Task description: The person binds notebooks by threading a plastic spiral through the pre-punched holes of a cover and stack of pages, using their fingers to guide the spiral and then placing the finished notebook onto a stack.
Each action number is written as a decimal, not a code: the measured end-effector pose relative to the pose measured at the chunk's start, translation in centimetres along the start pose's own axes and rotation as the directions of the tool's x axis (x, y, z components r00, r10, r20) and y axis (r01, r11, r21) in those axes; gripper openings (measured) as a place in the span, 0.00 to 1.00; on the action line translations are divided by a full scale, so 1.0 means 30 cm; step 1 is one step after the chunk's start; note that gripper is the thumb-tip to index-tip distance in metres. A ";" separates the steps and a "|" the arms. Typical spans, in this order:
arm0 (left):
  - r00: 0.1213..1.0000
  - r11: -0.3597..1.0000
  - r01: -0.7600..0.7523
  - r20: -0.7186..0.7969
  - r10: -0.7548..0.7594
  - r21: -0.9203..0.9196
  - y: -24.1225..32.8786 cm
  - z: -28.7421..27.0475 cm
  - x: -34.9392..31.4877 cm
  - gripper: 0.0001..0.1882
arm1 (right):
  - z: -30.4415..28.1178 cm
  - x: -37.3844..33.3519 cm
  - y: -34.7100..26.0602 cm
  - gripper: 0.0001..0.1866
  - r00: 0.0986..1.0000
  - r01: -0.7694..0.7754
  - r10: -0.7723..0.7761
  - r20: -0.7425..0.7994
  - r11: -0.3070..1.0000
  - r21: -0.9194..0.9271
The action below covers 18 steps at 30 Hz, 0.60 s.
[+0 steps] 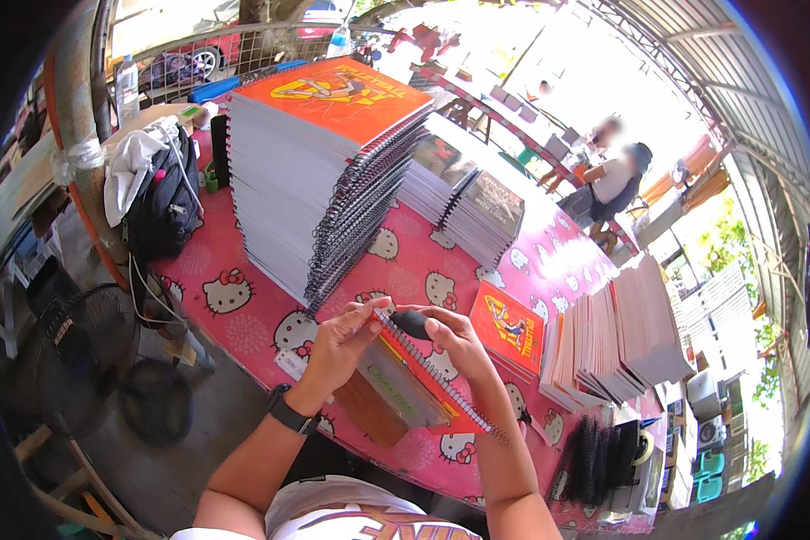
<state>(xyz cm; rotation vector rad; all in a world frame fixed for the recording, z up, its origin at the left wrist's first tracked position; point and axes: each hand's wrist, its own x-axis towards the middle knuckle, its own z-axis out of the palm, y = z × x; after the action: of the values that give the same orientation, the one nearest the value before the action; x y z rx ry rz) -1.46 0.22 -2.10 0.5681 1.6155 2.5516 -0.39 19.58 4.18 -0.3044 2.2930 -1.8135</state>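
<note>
A spiral-bound notebook with an orange-red cover stands on edge in front of me, its coil facing up. My left hand, with a dark watch on its wrist, pinches the far end of the notebook and coil. My right hand is closed round a tool with a rounded black handle at that same coil end. The tool's tip is hidden, so I cannot tell its exact kind. Beside the notebook lies a brown wooden block and a greenish clear-topped piece.
A tall stack of coil-bound orange notebooks rises ahead. Shorter stacks stand behind it. Rightward are an orange notebook, unbound page stacks and black coils. A fan stands left; people sit at a far table.
</note>
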 end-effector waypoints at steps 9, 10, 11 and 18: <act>0.968 0.913 -0.188 0.227 0.109 0.363 0.145 0.064 0.014 0.13 | 0.026 -0.226 -0.213 0.19 0.955 0.179 -0.277 -0.103 0.820 -0.544; 0.952 0.919 -0.214 0.280 0.121 0.332 0.167 0.109 0.013 0.12 | 0.051 -0.272 -0.259 0.17 0.937 0.163 -0.316 -0.150 0.774 -0.612; 0.937 0.919 -0.242 0.322 0.138 0.312 0.188 0.143 0.009 0.11 | 0.064 -0.303 -0.261 0.17 0.930 0.142 -0.316 -0.187 0.780 -0.610; 0.930 0.954 -0.207 0.346 0.123 0.217 0.205 0.251 -0.013 0.09 | 0.125 -0.404 -0.198 0.25 0.789 0.109 -0.527 -0.315 0.626 -0.772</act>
<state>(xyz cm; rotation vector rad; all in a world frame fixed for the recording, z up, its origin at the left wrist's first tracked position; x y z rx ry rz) 2.31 3.84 6.08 1.1331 1.8371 2.2063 12.49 18.19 9.49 -0.4140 3.5223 -1.0423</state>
